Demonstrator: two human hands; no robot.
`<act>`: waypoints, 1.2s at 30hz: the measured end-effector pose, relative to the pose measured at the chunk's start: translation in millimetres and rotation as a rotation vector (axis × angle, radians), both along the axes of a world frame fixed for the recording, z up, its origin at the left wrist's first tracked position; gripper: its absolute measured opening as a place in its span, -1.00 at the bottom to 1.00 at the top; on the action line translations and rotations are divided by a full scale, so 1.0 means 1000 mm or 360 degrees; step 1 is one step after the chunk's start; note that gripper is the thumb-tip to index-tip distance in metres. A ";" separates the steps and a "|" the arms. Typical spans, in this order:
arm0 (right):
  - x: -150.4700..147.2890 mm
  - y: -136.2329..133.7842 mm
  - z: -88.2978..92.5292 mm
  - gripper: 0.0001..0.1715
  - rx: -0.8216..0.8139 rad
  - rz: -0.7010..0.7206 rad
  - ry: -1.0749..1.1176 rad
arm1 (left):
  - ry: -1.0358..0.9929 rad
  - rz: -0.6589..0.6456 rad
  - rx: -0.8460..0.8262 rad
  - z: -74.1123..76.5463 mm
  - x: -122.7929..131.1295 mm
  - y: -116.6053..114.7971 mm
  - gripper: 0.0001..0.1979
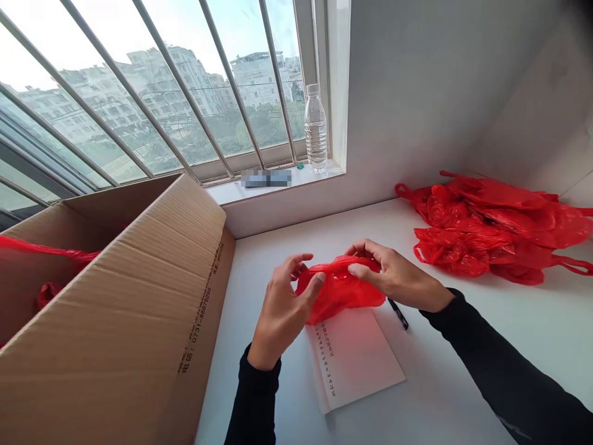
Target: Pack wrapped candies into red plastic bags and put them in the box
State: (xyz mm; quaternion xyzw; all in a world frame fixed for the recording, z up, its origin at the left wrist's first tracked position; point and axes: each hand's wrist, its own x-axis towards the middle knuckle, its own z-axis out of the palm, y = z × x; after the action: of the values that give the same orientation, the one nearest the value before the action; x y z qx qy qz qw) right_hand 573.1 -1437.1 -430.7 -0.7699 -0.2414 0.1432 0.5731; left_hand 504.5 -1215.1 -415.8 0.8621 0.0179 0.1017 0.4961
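Both hands gripping red plastic bag (340,290) at frame centre: left hand (282,309) pinching its left end, right hand (393,275) clasping top, above white paper (356,358).

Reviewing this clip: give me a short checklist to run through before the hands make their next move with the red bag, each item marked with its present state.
1. Left hand touches the red plastic bag with its thumb: ok.
2. Right hand pinches the bag's upper edge: ok.
3. Bag held above the white paper, clear of the pile of red bags: ok.
4. Black pen lies partly under the right wrist, close to the work: not ok.
5. Cardboard box open at the left, red plastic inside: ok.
6. Anything inside the held bag: cannot tell.
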 end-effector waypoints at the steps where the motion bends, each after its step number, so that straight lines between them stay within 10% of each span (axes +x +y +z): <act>1: -0.001 0.001 0.001 -0.65 0.0006 0.0039 0.0042 | 0.0020 -0.0037 0.0015 0.001 -0.001 -0.002 -0.75; 12: 0.004 -0.001 -0.003 -0.66 0.0242 -0.0234 -0.0003 | -0.0061 0.0285 -0.0598 -0.002 0.005 0.010 -0.75; 29: -0.018 0.008 0.009 -0.71 0.0856 -0.0121 0.0335 | -0.0139 -0.0131 -0.1606 0.013 -0.008 -0.010 -0.82; 36: -0.029 0.012 0.013 -0.69 0.0736 -0.0107 0.0182 | -0.0127 -0.0111 -0.1523 0.013 -0.010 -0.015 -0.86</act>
State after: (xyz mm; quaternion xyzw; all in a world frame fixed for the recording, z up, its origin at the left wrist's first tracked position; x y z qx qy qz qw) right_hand 544.3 -1425.2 -417.4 -0.6163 -0.2093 0.1082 0.7514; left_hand 494.8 -1230.5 -402.4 0.5325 0.0148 0.0985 0.8405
